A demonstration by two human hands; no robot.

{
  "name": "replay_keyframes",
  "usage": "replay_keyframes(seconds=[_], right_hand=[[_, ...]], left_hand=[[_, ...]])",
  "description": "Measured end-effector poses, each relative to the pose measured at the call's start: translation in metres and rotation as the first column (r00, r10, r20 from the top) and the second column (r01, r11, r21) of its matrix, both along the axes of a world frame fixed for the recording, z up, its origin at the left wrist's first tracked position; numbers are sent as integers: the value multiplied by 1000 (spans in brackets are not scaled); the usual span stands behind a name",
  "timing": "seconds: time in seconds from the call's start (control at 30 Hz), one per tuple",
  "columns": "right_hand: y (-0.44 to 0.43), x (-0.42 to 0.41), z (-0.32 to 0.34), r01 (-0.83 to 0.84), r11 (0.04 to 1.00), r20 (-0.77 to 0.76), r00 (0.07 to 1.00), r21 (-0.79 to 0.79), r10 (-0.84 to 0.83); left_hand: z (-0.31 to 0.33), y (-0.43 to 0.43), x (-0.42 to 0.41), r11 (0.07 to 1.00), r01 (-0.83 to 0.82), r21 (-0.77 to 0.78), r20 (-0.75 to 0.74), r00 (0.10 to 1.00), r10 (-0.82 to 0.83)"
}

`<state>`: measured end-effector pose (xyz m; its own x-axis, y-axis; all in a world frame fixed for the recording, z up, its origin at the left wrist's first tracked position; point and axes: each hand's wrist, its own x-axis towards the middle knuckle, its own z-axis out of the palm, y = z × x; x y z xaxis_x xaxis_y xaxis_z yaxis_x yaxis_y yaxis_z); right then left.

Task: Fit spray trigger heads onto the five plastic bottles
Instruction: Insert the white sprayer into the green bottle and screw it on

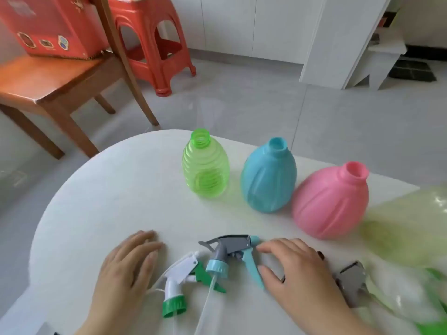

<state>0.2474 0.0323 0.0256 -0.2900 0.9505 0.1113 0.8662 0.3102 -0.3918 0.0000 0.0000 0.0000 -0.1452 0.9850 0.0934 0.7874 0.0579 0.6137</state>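
Note:
Three open-necked bottles stand on the white round table: a clear green ribbed bottle, a blue bottle and a pink bottle. Near the front edge lie a grey and blue trigger head and a white and green trigger head, both with thin dip tubes. A third grey trigger head lies at the right. My left hand rests flat on the table left of the heads. My right hand lies with straight fingers beside the blue trigger lever, touching it.
A blurred pale green shape, perhaps another bottle, fills the right edge. Beyond the table stand a wooden chair with a red box on it and a red plastic stool. The floor is grey tile.

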Motion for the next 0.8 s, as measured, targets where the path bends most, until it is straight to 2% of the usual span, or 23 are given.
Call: replay_keyframes(seconds=[0.07,0.1,0.2,0.27,0.33,0.4,0.47,0.53,0.57,0.67,0.8], right_hand=[[-2,-4,0,-11,989,5,1000,-148,12],[-3,-2,-1,-5,986,6,1000,-169,6],[-10,-10,10,35,993,-52,998,-113,-41],[-18,-21,16,14,995,-71,997,-96,-21],[-30,-34,24,-22,996,-98,995,-91,13],[-42,-50,26,-58,991,-151,988,-121,40],[-53,-67,25,-103,967,-297,954,-234,30],[-61,-82,24,-169,912,-465,885,-373,-26],[-63,-88,23,-170,904,-493,868,-393,-51],[-61,-100,17,-34,923,-409,902,-383,-137],[-58,-115,16,87,933,-151,977,-349,-148]], left_hand=[[2,-2,1,998,-55,14,114,992,53],[1,-2,0,997,-71,28,166,984,66],[1,-7,-2,991,-130,6,291,949,123],[0,-12,-7,990,-141,7,284,949,133],[-1,-19,-14,992,-125,9,172,978,122],[-5,-27,-22,996,-89,-31,-3,996,89],[-8,-36,-28,996,-57,-61,-144,988,48],[-10,-43,-32,998,-43,-47,-177,984,34],[-9,-46,-33,999,-36,-38,-185,982,28],[-9,-51,-36,999,-3,-38,-205,979,-5],[-12,-50,-38,999,-37,-13,-179,983,34]])
